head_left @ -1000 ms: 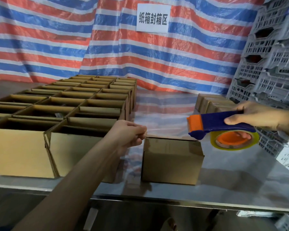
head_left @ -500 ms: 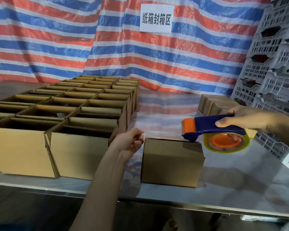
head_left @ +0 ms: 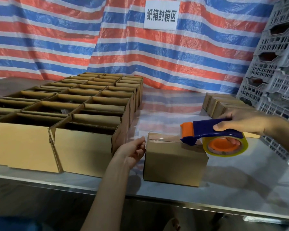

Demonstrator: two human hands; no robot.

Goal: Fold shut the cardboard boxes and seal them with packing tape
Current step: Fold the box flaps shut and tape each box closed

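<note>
The small closed box (head_left: 173,162) sits near the front edge of the shiny surface (head_left: 240,189), its flaps folded down. A strip of clear tape (head_left: 165,139) runs along the slit on top. The left hand (head_left: 133,150) is at the box's top left corner, and its fingers look to pinch the tape's end, likely so it does not slip. The right hand (head_left: 240,120) wraps its fingers round the blue and orange tape dispenser (head_left: 207,130), whose nose touches the box top to lay the tape flat. Many open boxes (head_left: 90,105) wait in rows on the left. Closed boxes (head_left: 218,104) sit at the back right, by grey crates (head_left: 277,72). A striped tarp (head_left: 57,39) with a white sign (head_left: 161,15) hangs behind.
</note>
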